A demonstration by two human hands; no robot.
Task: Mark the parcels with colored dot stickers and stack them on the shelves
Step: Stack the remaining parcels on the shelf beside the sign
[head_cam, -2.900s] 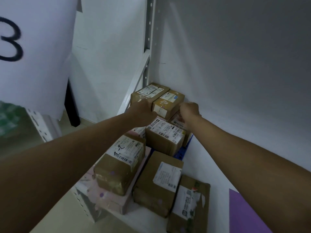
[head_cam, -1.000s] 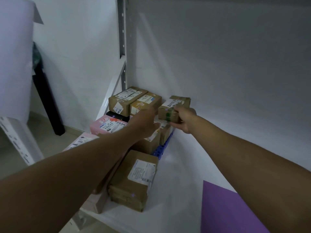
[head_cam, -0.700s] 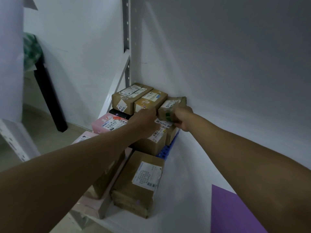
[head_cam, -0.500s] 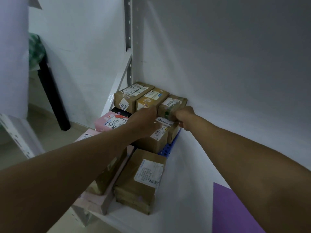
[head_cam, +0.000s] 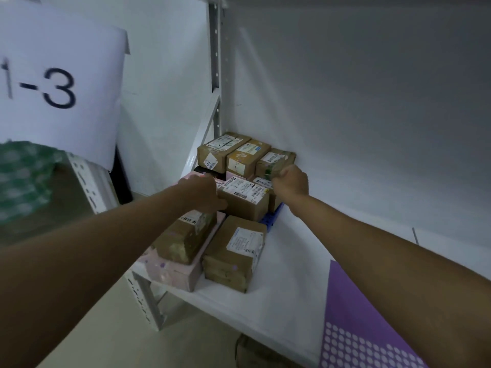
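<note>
- The stacking step is judged to be in hand: a small parcel (head_cam: 275, 162) is being seated on the top layer at the far corner of the shelf (head_cam: 287, 261), against the back wall.
- The right hand (head_cam: 291, 180) is curled round the near end of that small parcel, with fingers wrapped over its edge and green tape showing just beside them.
- The left hand (head_cam: 203, 191) is laid against the left side of a larger labelled box (head_cam: 245, 199) one layer below; whether its fingers grip the box or only rest on it cannot be told.
- Two more boxes (head_cam: 233, 152) are seen in the top row to the left of the held parcel, touching one another.
- Nearer on the shelf, a brown parcel (head_cam: 235, 252) lies beside another brown parcel (head_cam: 184, 235), which rests on a pink box (head_cam: 175, 272).
- A purple sheet of dot stickers (head_cam: 369, 338) lies at the near right of the shelf, well apart from the stack.
- A sign (head_cam: 58, 86) marked with a number hangs at the far left.
- The next move is judged to call for the small parcel to be pushed flush with its neighbour and released, so that it does not tip off the box below.
</note>
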